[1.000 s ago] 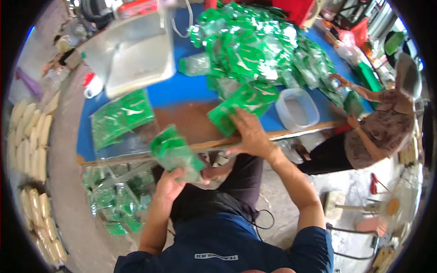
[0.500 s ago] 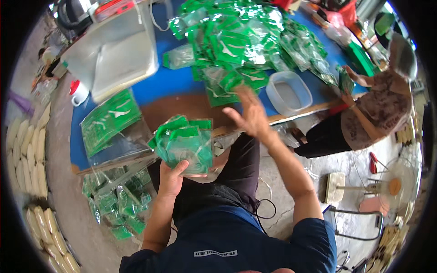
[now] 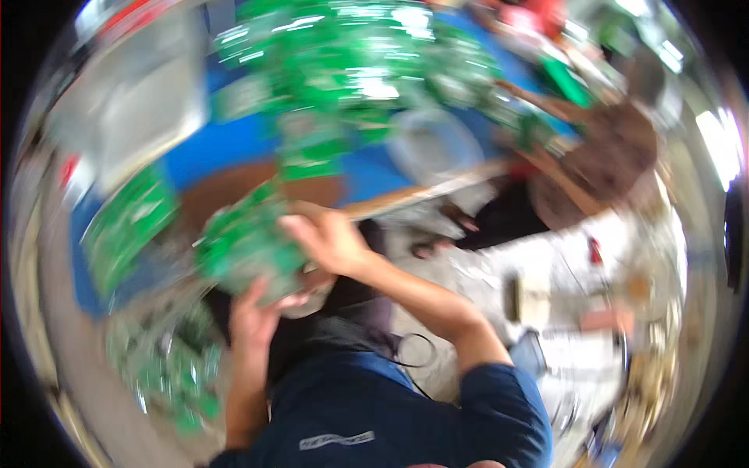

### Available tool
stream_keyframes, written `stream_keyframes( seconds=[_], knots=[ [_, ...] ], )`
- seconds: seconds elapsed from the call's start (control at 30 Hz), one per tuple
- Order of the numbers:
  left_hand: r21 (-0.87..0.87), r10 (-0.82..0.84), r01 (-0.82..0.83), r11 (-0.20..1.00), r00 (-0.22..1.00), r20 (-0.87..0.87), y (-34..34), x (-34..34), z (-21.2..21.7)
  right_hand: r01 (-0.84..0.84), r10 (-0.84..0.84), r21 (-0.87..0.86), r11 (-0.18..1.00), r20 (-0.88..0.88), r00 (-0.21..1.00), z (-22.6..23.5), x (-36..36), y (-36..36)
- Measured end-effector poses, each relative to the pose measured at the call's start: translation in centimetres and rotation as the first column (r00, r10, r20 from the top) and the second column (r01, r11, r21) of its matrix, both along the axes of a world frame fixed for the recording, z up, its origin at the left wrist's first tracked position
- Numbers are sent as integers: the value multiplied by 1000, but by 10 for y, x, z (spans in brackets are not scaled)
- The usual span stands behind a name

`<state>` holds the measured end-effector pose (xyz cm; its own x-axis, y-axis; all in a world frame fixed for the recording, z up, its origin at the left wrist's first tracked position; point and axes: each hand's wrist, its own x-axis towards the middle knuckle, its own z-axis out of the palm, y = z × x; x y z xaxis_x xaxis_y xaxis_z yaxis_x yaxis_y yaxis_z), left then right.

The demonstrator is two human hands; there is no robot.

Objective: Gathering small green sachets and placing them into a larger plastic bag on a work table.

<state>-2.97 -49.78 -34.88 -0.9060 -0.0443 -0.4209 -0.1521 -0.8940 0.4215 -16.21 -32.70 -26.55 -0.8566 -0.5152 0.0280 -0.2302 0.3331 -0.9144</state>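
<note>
A blurred stack of green-and-clear plastic packets is held above my lap at the table's near edge. My left hand grips its lower edge, with the thumb on top. My right hand is closed at the right side of the stack, its fingertips partly hidden against the packets. Beyond it, a big heap of similar packets covers the far part of the blue table. More green packets in clear film lie at the table's left end.
A clear plastic tub stands right of the heap, near the edge. At the back left is a whitish tray. A co-worker sits at the right, hands over packets. Bagged packets lie on the floor at left.
My right hand has come from the heap, moving left and nearer, onto the stack. The stack is tilted now. The whole view has shifted and blurred.
</note>
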Motion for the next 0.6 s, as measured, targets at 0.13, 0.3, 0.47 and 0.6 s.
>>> stream_keyframes(
  seconds=[0.13, 0.3, 0.47, 0.6],
  knots=[
    [-110, 82, -101, 989, 983, -163, -70, 46, -58, 1, 118, 178, 984, -655, 746, -62, -50, -1],
    [105, -56, 94, 990, 947, -318, -95, 52, -68, 31, 228, 295, 955, -800, 556, -74, -9, 10],
    [291, -36, 168, 942, 912, -409, -64, 38, -24, 38, -226, -388, 921, -449, 864, -50, 8, -17],
    [246, -58, 158, 956, 927, -371, -19, 17, 17, 441, -299, -521, 731, 336, 893, -17, 33, -15]
  ],
)
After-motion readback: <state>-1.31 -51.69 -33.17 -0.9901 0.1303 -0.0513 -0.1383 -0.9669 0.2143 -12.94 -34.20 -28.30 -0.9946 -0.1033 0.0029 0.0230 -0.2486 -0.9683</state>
